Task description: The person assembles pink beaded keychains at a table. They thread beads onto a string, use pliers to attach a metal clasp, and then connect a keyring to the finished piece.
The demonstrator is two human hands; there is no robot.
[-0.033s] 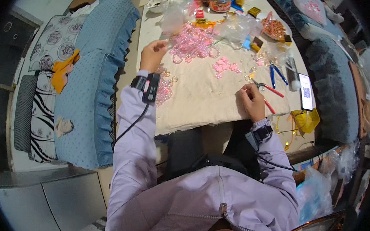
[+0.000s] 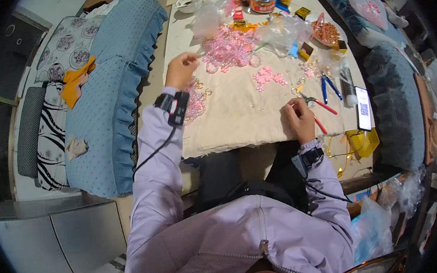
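My left hand [image 2: 182,70] is raised over the left side of the cream cloth [image 2: 227,115], its thumb and fingertips pinched together. It is just left of a big heap of pink bead strings [image 2: 230,47]. Anything between those fingertips is too small to make out. Below that wrist is a smaller pile of pink and clear beads [image 2: 194,105]. Low on the right, my right hand [image 2: 300,118] rests on the cloth in a pinch, its grip too small to read. Beside it lie red-handled pliers [image 2: 322,105]. Pink flower-shaped beads [image 2: 268,77] lie between the hands.
Blue-handled pliers [image 2: 330,88] and a phone with a lit screen [image 2: 363,108] are at the right. A yellow basket [image 2: 363,143] is near the table's right corner. Clear bags [image 2: 282,33], a lidded jar [image 2: 262,0] and a bowl [image 2: 185,4] crowd the far end.
The whole view has shifted slightly. Both hands keep nearly the same pinched pose and place; the beads and tools lie as before.
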